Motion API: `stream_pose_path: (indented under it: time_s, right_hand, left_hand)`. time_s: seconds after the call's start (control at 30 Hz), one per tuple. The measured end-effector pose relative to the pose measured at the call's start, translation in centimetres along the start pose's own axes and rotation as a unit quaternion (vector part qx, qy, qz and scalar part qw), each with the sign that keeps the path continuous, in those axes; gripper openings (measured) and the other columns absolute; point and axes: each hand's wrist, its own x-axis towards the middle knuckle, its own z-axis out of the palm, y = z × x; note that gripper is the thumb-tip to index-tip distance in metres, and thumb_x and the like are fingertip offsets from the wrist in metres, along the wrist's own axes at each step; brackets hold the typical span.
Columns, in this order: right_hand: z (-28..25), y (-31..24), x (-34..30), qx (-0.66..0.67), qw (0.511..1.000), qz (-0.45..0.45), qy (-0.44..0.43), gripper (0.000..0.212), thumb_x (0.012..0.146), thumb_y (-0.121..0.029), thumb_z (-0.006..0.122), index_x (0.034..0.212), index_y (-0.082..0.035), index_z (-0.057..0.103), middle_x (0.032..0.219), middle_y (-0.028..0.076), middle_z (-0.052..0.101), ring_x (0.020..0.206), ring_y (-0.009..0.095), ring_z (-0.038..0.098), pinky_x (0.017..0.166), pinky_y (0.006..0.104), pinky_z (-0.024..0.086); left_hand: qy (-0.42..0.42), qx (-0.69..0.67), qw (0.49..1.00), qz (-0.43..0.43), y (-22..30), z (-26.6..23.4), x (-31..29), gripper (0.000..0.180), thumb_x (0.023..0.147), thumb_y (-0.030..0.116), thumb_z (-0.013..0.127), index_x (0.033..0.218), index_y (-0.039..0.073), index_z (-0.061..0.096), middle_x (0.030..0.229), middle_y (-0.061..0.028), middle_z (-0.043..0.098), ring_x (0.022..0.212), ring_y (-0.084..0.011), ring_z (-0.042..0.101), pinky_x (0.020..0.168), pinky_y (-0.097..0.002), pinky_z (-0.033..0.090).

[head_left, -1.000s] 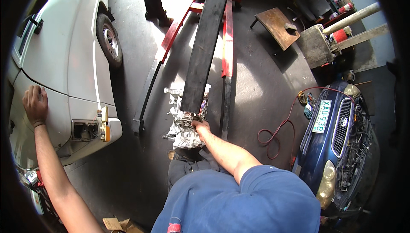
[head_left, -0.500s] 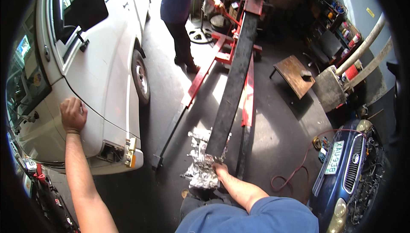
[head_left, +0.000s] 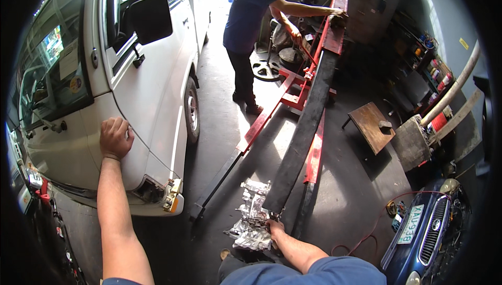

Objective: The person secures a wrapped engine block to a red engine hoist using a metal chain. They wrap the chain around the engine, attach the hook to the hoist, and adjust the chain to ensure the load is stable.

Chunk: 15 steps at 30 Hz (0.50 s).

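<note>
Right hand (head_left: 276,229) curls at the near end of the black boom (head_left: 306,128), beside the silver engine (head_left: 251,223) — what it pinches, if anything, I cannot tell. Left hand (head_left: 116,137) rests on the white van (head_left: 151,97), fingers bent; how tightly they close is unclear. The engine is under the boom's near end, between the hoist's legs (head_left: 261,124). A second ago only a co-worker's (head_left: 248,15) legs showed; now the torso and arms do too — reaching to the hoist. Both the wearer's hands keep their places.

The right hand (head_left: 275,228) is beside the silvery metal assembly (head_left: 253,228).
</note>
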Motion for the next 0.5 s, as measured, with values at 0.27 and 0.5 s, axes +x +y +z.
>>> stream_pose_path:
  time_s: [0.27, 0.5]
  right_hand:
    - [0.1, 0.8, 1.7, -0.007, 1.000, 0.003, 0.001, 0.007, 0.073, -0.001, 0.068, 0.075, -0.003, 0.061, 0.067, 0.007, 0.060, 0.054, 0.019, 0.058, 0.043, 0.0316, 0.046]
    - [-0.3, 0.4, 1.9, -0.009, 0.999, 0.007, -0.035, 0.014, 0.072, -0.002, 0.067, 0.084, -0.005, 0.061, 0.074, 0.008, 0.058, 0.054, 0.021, 0.055, 0.042, 0.0341, 0.043]
  left_hand:
    - [0.006, -0.007, 1.000, 0.004, -0.2, -0.1, 0.1, 0.011, 0.072, 0.018, 0.063, 0.075, 0.011, 0.055, 0.082, -0.0052, 0.054, 0.087, -0.0241, 0.054, 0.083, -0.0389, 0.042]
    - [0.019, -0.021, 1.000, -0.003, -0.5, 0.2, -0.2, 0.012, 0.069, 0.019, 0.064, 0.076, 0.012, 0.058, 0.084, -0.0063, 0.056, 0.089, -0.0244, 0.056, 0.082, -0.0405, 0.043]
